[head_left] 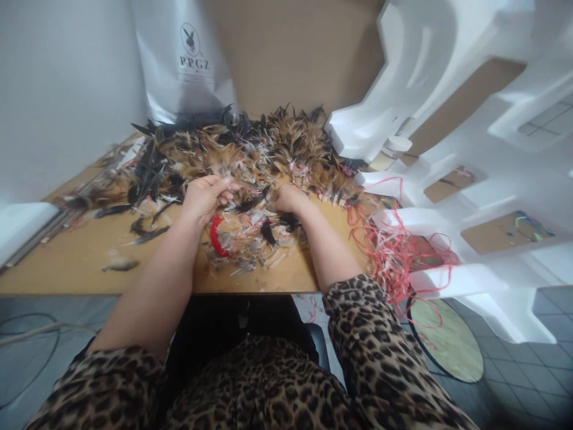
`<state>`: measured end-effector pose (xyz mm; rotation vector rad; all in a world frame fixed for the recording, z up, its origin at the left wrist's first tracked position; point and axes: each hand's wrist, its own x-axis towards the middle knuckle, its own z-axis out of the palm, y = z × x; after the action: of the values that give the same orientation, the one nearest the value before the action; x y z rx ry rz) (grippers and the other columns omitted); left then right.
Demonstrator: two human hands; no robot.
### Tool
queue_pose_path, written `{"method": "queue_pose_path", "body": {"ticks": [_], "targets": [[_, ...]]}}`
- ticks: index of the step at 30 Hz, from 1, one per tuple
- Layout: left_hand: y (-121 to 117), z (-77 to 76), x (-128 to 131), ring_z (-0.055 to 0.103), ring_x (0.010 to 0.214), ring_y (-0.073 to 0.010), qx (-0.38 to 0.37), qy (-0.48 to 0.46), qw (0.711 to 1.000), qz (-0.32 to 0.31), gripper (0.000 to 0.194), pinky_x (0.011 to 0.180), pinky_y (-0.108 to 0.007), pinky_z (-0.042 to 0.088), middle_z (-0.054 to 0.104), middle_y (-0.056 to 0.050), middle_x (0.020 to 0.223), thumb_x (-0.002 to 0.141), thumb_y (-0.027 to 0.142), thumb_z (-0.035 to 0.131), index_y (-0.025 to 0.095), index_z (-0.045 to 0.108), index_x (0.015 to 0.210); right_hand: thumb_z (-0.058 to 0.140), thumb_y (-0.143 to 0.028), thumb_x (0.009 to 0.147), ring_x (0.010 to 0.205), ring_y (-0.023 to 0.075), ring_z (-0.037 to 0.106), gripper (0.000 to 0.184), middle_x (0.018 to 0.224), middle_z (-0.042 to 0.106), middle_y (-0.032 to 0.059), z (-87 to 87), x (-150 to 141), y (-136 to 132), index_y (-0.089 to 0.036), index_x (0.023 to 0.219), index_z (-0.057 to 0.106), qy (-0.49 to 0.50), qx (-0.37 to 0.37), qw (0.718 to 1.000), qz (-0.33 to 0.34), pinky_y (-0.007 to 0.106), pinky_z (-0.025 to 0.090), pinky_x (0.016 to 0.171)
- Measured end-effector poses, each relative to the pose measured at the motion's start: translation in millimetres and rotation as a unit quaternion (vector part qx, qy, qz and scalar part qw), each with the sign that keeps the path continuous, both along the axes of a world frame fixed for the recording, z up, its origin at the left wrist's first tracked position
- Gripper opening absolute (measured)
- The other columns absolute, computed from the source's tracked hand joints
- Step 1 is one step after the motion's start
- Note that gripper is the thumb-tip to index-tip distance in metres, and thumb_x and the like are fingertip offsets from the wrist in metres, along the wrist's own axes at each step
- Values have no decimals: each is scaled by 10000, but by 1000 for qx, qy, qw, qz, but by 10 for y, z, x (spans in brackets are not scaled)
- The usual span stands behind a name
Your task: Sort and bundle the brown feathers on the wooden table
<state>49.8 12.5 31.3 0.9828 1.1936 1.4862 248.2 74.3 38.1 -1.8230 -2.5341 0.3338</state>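
My left hand [206,196] is closed in a pinch, thumb against forefinger, over the front of a pile of brown and black feathers [295,140]. Whatever sits between those fingertips is too small to make out among the feathers behind. Curled downward, my right hand [289,198] touches loose feathers at the pile's front; its fingertips are partly hidden. Between and below both hands lies a scatter of small loose feathers [250,236], with a dark feather [267,232] among them. A curved red strip [218,236] rests at the scatter's left side, near my left wrist.
Tangled pink-red string [394,251] hangs at the table's right edge beside white moulded foam [447,221]. A white printed bag [188,65] stands behind the pile. Thin rods [40,230] lie at the left. A round green-topped object [447,337] is below right.
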Motion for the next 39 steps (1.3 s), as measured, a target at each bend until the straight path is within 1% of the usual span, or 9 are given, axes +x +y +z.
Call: {"method": "queue_pose_path", "body": {"ticks": [3,6,8,10,14,16,18,22,39], "targets": [[2,-6,-3,472,386,-21,-2,-7,1000,-1,133,370,-124,332,652,-52,589,682,211,667,81,648,667,637,-262,603,669,158,578,197,747,656,87,-13,-20,-8,-123,737,677,35,-10,999,18,238,413,609],[18,-33,-9,501,412,-25,-4,-15,1000,-8,130,380,-121,348,680,-76,659,676,203,673,76,645,679,598,-207,627,542,98,511,100,598,597,29,-24,28,32,-117,643,638,205,-61,976,41,208,373,524],[34,-57,-12,518,429,-28,-6,-22,1000,-8,132,387,-120,361,695,-92,714,677,202,674,74,643,689,587,-209,646,463,63,446,98,537,555,-3,-28,57,66,-115,654,614,362,-110,925,42,190,334,463],[48,-82,-17,528,438,-30,-9,-34,999,-12,131,392,-118,372,700,-98,744,682,202,673,75,641,695,608,-234,649,412,45,395,120,509,530,-24,-27,60,84,-118,672,590,492,-164,855,34,179,288,411],[68,-125,-20,544,452,-28,-18,-60,997,-44,118,397,-103,386,700,-90,740,691,189,674,75,646,696,704,-284,599,422,28,395,237,578,570,-26,-4,-25,48,-133,693,549,651,-233,723,19,155,243,379],[71,-143,-13,564,474,-35,-23,-68,995,-62,113,406,-101,399,703,-93,752,692,183,677,74,650,708,735,-281,569,436,25,408,276,588,571,-36,2,-107,4,-140,709,544,693,-243,678,9,145,252,383],[67,-156,1,584,494,-45,-30,-77,994,-76,113,415,-105,411,706,-102,774,695,182,678,74,648,710,751,-271,550,436,27,412,292,545,541,-57,-14,-208,-41,-144,719,549,716,-242,654,-4,142,264,386],[50,-158,42,605,509,-58,-42,-86,991,-94,121,419,-107,417,707,-114,787,696,184,681,70,644,712,752,-282,561,421,29,409,280,480,506,-72,-96,-415,-127,-144,711,561,733,-212,646,-15,147,276,394],[39,-165,81,563,479,-42,-31,-76,990,-113,112,442,-112,419,678,-83,688,667,168,694,68,646,686,682,-322,642,547,46,482,222,582,564,-47,-195,-615,-295,-135,701,577,709,-65,702,-11,190,406,588]]}}
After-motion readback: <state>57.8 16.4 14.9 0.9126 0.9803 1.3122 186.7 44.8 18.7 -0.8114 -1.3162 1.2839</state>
